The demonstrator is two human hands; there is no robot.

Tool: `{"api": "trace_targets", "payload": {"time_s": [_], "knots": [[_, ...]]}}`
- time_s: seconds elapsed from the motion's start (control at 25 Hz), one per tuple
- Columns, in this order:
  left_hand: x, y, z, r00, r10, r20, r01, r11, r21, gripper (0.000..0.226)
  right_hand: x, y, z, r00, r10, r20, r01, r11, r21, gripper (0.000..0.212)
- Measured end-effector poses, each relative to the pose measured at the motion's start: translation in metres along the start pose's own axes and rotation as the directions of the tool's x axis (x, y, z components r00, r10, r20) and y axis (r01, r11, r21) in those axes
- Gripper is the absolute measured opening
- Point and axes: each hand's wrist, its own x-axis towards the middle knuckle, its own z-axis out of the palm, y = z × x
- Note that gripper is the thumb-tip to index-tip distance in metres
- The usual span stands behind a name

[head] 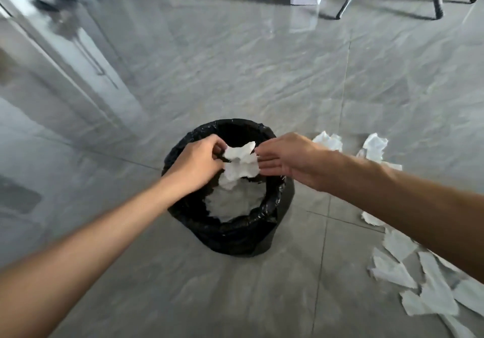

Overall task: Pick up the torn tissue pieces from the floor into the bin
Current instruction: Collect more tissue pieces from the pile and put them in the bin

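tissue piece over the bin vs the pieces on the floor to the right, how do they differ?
The held tissue piece is crumpled; the floor pieces lie mostly flat. The held one hangs above the bin between the left hand and right hand; the floor ones sit beside it, untouched. Both are white and torn.

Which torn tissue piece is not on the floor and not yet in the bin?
The tissue piece pinched by the left hand above the bin, beside the right hand. The other pieces lie on the floor or inside the bin.
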Motion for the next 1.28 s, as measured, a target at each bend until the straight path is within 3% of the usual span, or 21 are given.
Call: {"api": "trace_targets", "payload": {"time_s": [0.12, 0.24, 0.36, 0.52, 0.6, 0.68, 0.76, 0.8, 0.96, 1.04, 1.16, 1.28], "knots": [[0.000, 0.051, 0.002, 0.997, 0.070, -0.026, -0.071, 0.996, -0.047, 0.033, -0.014, 0.005, -0.030, 0.998, -0.057, 0.001, 0.057, 0.998, 0.034, 0.019], [-0.007, 0.107, 0.019, 0.979, 0.193, 0.064, -0.192, 0.981, -0.022, 0.031, -0.037, 0.025, -0.083, 0.992, -0.078, -0.094, 0.083, 0.996, 0.043, 0.017], [-0.024, 0.143, 0.043, 0.923, 0.318, 0.218, -0.323, 0.946, -0.013, 0.029, -0.067, 0.066, -0.132, 0.984, -0.060, -0.169, 0.043, 0.994, -0.101, 0.017], [-0.041, 0.181, 0.090, 0.796, 0.415, 0.441, -0.465, 0.886, 0.006, 0.033, -0.110, 0.139, -0.187, 0.968, -0.010, -0.250, -0.071, 0.947, -0.312, 0.010], [-0.045, 0.195, 0.125, 0.729, 0.430, 0.532, -0.503, 0.864, -0.008, 0.037, -0.133, 0.183, -0.208, 0.947, -0.026, -0.319, -0.157, 0.832, -0.532, 0.008], [-0.049, 0.205, 0.167, 0.654, 0.458, 0.602, -0.579, 0.815, 0.009, 0.039, -0.161, 0.231, -0.222, 0.920, -0.023, -0.392, -0.304, 0.589, -0.749, 0.020], [-0.053, 0.206, 0.206, 0.607, 0.468, 0.642, -0.652, 0.756, 0.064, 0.042, -0.184, 0.274, -0.221, 0.906, -0.021, -0.423, -0.382, 0.394, -0.836, 0.030], [-0.056, 0.207, 0.226, 0.591, 0.468, 0.657, -0.678, 0.730, 0.090, 0.044, -0.194, 0.292, -0.217, 0.899, -0.017, -0.437, -0.403, 0.358, -0.842, 0.032], [-0.066, 0.199, 0.294, 0.559, 0.483, 0.674, -0.744, 0.651, 0.151, 0.049, -0.199, 0.323, -0.207, 0.875, -0.053, -0.482, -0.414, 0.436, -0.799, 0.022], [-0.069, 0.192, 0.315, 0.566, 0.526, 0.635, -0.755, 0.640, 0.143, 0.040, -0.198, 0.324, -0.210, 0.881, -0.080, -0.465, -0.378, 0.470, -0.798, 0.012], [-0.067, 0.181, 0.325, 0.550, 0.602, 0.579, -0.763, 0.644, 0.055, 0.016, -0.211, 0.321, -0.219, 0.933, -0.140, -0.331, -0.222, 0.498, -0.838, 0.005], [-0.065, 0.171, 0.319, 0.537, 0.623, 0.569, -0.751, 0.660, -0.014, 0.008, -0.209, 0.311, -0.228, 0.953, -0.252, -0.168, -0.042, 0.438, -0.898, 0.006]]}}
